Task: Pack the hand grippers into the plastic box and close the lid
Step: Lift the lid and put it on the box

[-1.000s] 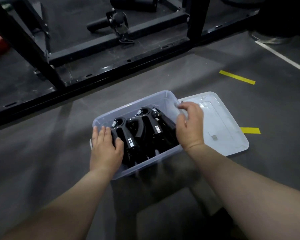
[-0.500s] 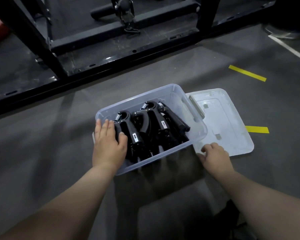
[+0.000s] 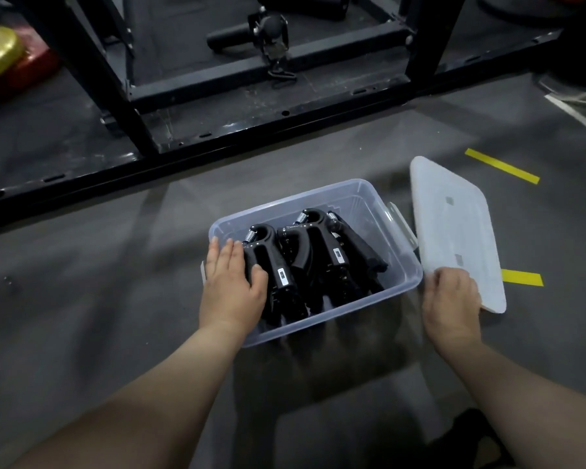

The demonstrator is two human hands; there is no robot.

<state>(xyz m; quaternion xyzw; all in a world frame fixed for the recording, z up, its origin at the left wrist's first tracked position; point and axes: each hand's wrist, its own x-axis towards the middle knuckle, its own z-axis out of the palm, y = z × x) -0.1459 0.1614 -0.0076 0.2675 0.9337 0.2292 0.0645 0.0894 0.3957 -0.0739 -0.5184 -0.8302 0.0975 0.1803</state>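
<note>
Raised off the floor since 0.5 s ago, the lid [image 3: 454, 228] tilts at right of frame, its near corner gripped by the right hand [image 3: 452, 304]. Left hand [image 3: 232, 286] lies flat, fingers together, on the box [image 3: 335, 319] rim beside the grippers [image 3: 313, 262].

Black hand grippers [image 3: 318, 262] packed in clear open plastic box [image 3: 400, 238], translucent lid [image 3: 454, 228] tilted beside it

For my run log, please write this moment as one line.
stage: lid pickup | left hand: on box edge | right hand: gripping lid, tilted beside box | hand grippers: inside box | box: open
</note>
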